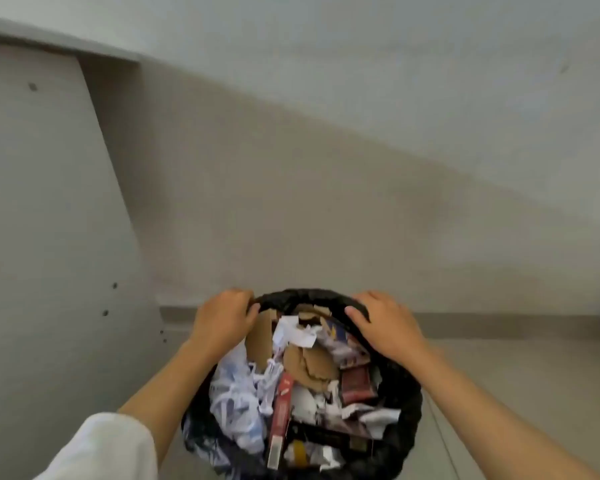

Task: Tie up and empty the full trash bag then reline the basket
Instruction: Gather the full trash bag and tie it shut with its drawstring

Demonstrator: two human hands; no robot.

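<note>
A round basket lined with a black trash bag (400,403) stands on the floor below me. It is heaped with torn cardboard (312,367), crumpled white paper and red cartons. My left hand (224,317) grips the bag's rim at the far left, fingers curled over the edge. My right hand (383,323) holds the rim at the far right, its thumb inside the bag and its fingers over the outside. The basket's own wall is hidden by the bag.
A pale wall (326,202) rises just behind the basket, with a baseboard (499,323) along the floor. A grey panel (49,220) with small holes stands close on the left. Grey floor (516,375) lies to the right.
</note>
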